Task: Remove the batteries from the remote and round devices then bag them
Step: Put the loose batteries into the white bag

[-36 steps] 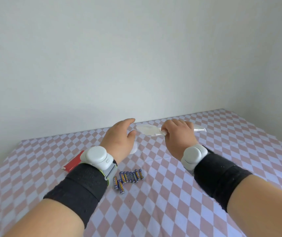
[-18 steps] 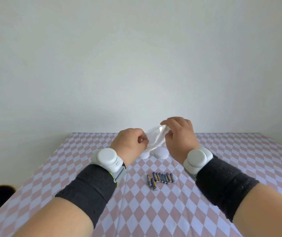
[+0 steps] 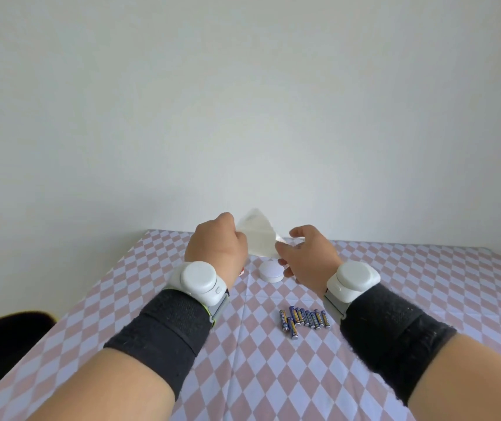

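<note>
Both hands are raised above the surface [image 3: 158,299], which is covered by a pink-and-white diamond-patterned cloth. The left hand [image 3: 217,252] has its grip clenched on one edge of a translucent plastic bag [image 3: 258,237]. The right hand [image 3: 308,258] has its grip closed on the opposite edge of the same bag, which is stretched between the two hands, clear of the surface.

A row of batteries [image 3: 303,319] lies loose on the surface, below the bag and nearer the person, just beside the right wrist. One battery lies at an angle against the others.

A white round device [image 3: 270,270] rests on the surface directly below the bag, between the two hands and beyond the batteries. A small red item [image 3: 242,271] shows at the edge of the left hand, beside the round device; most of it is hidden and it cannot be identified.

Each wrist carries a white wristband unit [image 3: 199,278] above a black forearm sleeve [image 3: 167,332].
</note>
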A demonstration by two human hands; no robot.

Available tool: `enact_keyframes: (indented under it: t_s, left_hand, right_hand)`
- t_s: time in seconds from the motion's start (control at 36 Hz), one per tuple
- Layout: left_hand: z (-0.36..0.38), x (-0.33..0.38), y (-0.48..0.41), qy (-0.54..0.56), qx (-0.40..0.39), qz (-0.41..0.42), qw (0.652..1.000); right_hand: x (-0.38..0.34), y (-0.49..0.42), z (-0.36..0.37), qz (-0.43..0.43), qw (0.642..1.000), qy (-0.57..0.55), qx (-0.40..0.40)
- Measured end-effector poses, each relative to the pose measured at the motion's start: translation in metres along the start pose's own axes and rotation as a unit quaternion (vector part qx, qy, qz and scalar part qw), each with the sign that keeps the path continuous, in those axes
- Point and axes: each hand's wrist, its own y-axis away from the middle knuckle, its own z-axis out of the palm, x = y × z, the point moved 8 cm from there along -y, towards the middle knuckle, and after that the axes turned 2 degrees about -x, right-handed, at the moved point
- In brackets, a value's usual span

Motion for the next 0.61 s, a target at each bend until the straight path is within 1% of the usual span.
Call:
enact_keyframes:
  t_s: [0.03,0.08,0.19,0.28,0.36,0.42,0.47,0.61]
  left_hand:
    - [0.000,-0.004,-0.001,-0.009,0.001,-0.001,1.000]
    - [0.002,-0.016,-0.004,-0.032,-0.001,-0.005,0.999]
    - [0.014,-0.036,-0.004,-0.083,-0.013,-0.011,0.996]
    - [0.028,-0.043,0.000,-0.111,-0.031,-0.015,0.993]
    - [0.043,-0.049,0.005,-0.139,-0.053,-0.006,0.989]
    - [0.049,-0.052,0.008,-0.148,-0.060,-0.004,0.987]
    - [0.055,-0.054,0.009,-0.157,-0.071,-0.003,0.985]
    - [0.066,-0.060,0.013,-0.170,-0.089,-0.010,0.981]
  right_hand:
    - [0.003,0.001,-0.001,-0.006,1.000,0.015,-0.005]
    - [0.016,0.000,-0.003,0.008,0.998,0.056,-0.011]
    - [0.061,0.002,-0.005,0.074,0.980,0.184,-0.001]
    - [0.096,0.003,0.001,0.136,0.947,0.290,0.013]
    - [0.126,0.005,0.014,0.195,0.905,0.378,-0.016]
    - [0.137,0.008,0.023,0.220,0.892,0.393,-0.029]
    - [0.143,0.008,0.033,0.237,0.886,0.398,-0.025]
    - [0.148,0.004,0.059,0.214,0.873,0.439,-0.007]
